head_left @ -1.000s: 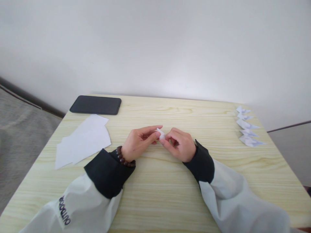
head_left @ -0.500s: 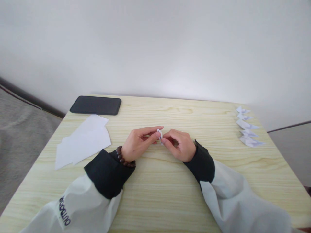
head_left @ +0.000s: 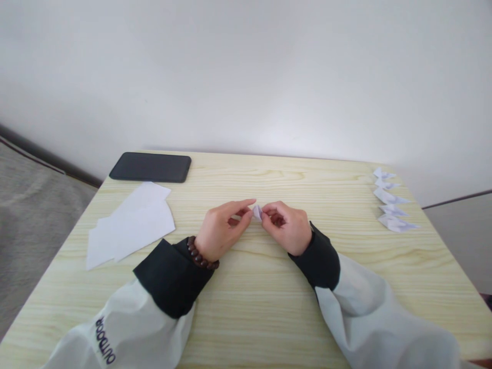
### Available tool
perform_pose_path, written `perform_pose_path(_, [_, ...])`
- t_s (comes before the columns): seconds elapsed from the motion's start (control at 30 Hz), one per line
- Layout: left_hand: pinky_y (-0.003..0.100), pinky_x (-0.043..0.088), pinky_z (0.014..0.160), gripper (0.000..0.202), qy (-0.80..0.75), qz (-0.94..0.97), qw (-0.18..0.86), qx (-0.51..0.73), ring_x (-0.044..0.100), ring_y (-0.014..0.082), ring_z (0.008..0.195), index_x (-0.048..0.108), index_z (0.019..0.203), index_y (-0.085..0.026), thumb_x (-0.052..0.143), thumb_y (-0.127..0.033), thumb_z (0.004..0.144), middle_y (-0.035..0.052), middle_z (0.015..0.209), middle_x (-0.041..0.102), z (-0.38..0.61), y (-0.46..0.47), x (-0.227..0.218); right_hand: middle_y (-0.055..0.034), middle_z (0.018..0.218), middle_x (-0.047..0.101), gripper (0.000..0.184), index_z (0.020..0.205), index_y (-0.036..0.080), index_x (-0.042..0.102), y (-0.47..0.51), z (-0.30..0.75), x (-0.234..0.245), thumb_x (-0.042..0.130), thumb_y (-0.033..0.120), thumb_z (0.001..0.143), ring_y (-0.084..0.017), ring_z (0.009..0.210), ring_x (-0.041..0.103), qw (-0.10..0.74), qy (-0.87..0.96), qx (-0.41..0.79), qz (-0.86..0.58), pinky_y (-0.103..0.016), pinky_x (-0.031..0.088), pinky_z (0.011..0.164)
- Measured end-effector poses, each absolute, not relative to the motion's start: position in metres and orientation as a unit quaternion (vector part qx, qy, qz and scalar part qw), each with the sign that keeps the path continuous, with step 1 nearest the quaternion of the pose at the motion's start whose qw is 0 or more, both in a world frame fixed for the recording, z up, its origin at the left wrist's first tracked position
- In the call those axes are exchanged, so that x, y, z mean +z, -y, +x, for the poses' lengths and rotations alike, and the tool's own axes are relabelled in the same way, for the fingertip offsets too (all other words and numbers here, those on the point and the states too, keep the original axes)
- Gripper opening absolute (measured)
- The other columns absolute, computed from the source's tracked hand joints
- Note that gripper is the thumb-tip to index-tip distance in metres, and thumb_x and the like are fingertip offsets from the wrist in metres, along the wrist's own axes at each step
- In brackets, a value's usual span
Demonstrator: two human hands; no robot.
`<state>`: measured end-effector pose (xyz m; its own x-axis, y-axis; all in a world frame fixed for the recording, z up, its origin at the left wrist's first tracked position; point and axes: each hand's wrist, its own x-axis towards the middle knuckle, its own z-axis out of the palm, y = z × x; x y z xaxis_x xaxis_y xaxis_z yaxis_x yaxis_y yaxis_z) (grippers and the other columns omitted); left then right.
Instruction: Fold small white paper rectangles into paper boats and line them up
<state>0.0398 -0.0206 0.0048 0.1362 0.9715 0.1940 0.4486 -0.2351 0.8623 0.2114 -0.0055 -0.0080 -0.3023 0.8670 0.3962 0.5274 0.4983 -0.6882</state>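
A small folded white paper piece (head_left: 257, 211) is pinched between both hands over the middle of the light wooden table (head_left: 246, 307). My left hand (head_left: 223, 230), with a brown bead bracelet on its wrist, grips the paper's left side with thumb and fingertips. My right hand (head_left: 288, 228) has its fingers curled and pinches the right side. Most of the paper is hidden by the fingers.
A stack of white paper sheets (head_left: 130, 223) lies at the left, with a black phone (head_left: 150, 167) behind it near the wall. Several folded paper pieces (head_left: 390, 202) sit in a row along the right edge. A white wall rises behind the table.
Both hands shifted slightly to the right and away from me, and the small paper piece has been turned between the fingertips. Nothing else moved.
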Motion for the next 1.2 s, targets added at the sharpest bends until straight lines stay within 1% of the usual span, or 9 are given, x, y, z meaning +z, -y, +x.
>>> perform_pose_path(0.23, [0.021,0.056,0.062,0.029,-0.490,0.722,0.308,0.378,0.064,0.0129,0.074,0.063,0.106,-0.016,0.058,-0.029,0.080,0.0052,0.091,0.068,0.038,0.021,0.003,-0.0003,0.058,0.065,0.010,0.075,0.018,0.057,0.004,0.212,-0.009,0.056,0.028,0.078,-0.010,0.045,0.059,0.417,0.702,0.345,-0.463,-0.019,0.047,0.043])
perform_pose_path(0.37, [0.021,0.053,0.061,0.019,-0.482,0.761,0.229,0.368,0.062,0.0118,0.068,0.066,0.095,-0.016,0.056,-0.026,0.082,0.0045,0.083,0.069,0.035,0.021,0.003,0.0017,0.058,0.064,0.010,0.075,0.019,0.055,0.004,0.213,-0.009,0.056,0.028,0.079,-0.008,0.044,0.056,0.387,0.732,0.351,-0.437,-0.017,0.043,0.042])
perform_pose_path(0.47, [0.019,0.051,0.061,0.015,-0.468,0.774,0.215,0.369,0.062,0.0108,0.068,0.068,0.089,-0.017,0.055,-0.023,0.083,0.0039,0.085,0.070,0.035,0.022,0.006,0.0026,0.058,0.062,0.008,0.075,0.020,0.055,0.004,0.213,-0.008,0.058,0.027,0.078,-0.008,0.045,0.056,0.376,0.749,0.331,-0.433,-0.016,0.042,0.042])
perform_pose_path(0.67, [0.021,0.055,0.066,0.019,-0.497,0.694,0.342,0.393,0.066,0.0129,0.072,0.069,0.089,-0.015,0.062,-0.029,0.078,0.0039,0.083,0.072,0.036,0.021,0.008,0.0058,0.051,0.057,0.012,0.070,0.020,0.051,0.008,0.213,-0.006,0.055,0.024,0.080,-0.005,0.038,0.048,0.378,0.794,0.203,-0.431,-0.015,0.035,0.040])
perform_pose_path(0.8, [0.027,0.058,0.065,0.033,-0.484,0.582,0.518,0.399,0.068,0.0163,0.068,0.068,0.096,-0.013,0.063,-0.040,0.077,0.0069,0.084,0.073,0.037,0.019,0.008,0.0051,0.052,0.059,0.009,0.073,0.021,0.053,0.011,0.214,-0.005,0.053,0.023,0.082,-0.006,0.040,0.050,0.397,0.808,0.130,-0.415,-0.017,0.037,0.042])
perform_pose_path(0.9, [0.032,0.058,0.073,0.038,-0.449,0.524,0.615,0.381,0.069,0.0201,0.078,0.068,0.097,-0.012,0.060,-0.045,0.079,0.0085,0.090,0.072,0.039,0.019,0.011,0.0036,0.057,0.063,0.004,0.077,0.022,0.055,0.012,0.213,-0.004,0.053,0.020,0.080,-0.008,0.044,0.055,0.420,0.809,0.097,-0.399,-0.019,0.040,0.045])
perform_pose_path(0.97, [0.033,0.057,0.077,0.037,-0.439,0.519,0.635,0.369,0.068,0.0207,0.082,0.070,0.092,-0.014,0.059,-0.046,0.079,0.0075,0.090,0.072,0.039,0.019,0.013,0.0037,0.057,0.063,0.005,0.079,0.022,0.054,0.013,0.212,-0.003,0.054,0.017,0.079,-0.008,0.044,0.054,0.436,0.815,0.073,-0.376,-0.019,0.040,0.046])
perform_pose_path(1.03, [0.032,0.057,0.076,0.037,-0.439,0.522,0.639,0.356,0.068,0.0211,0.083,0.071,0.088,-0.015,0.059,-0.048,0.078,0.0060,0.088,0.073,0.039,0.020,0.015,0.0042,0.056,0.062,0.007,0.078,0.022,0.054,0.012,0.210,-0.003,0.054,0.016,0.080,-0.008,0.043,0.053,0.442,0.819,0.060,-0.361,-0.019,0.039,0.046])
perform_pose_path(1.2, [0.034,0.057,0.075,0.043,-0.459,0.536,0.624,0.337,0.067,0.0224,0.083,0.071,0.089,-0.014,0.058,-0.053,0.076,0.0058,0.086,0.073,0.040,0.020,0.018,0.0040,0.054,0.059,0.011,0.073,0.022,0.052,0.011,0.209,-0.004,0.051,0.017,0.082,-0.009,0.045,0.052,0.417,0.835,0.068,-0.351,-0.020,0.037,0.047])
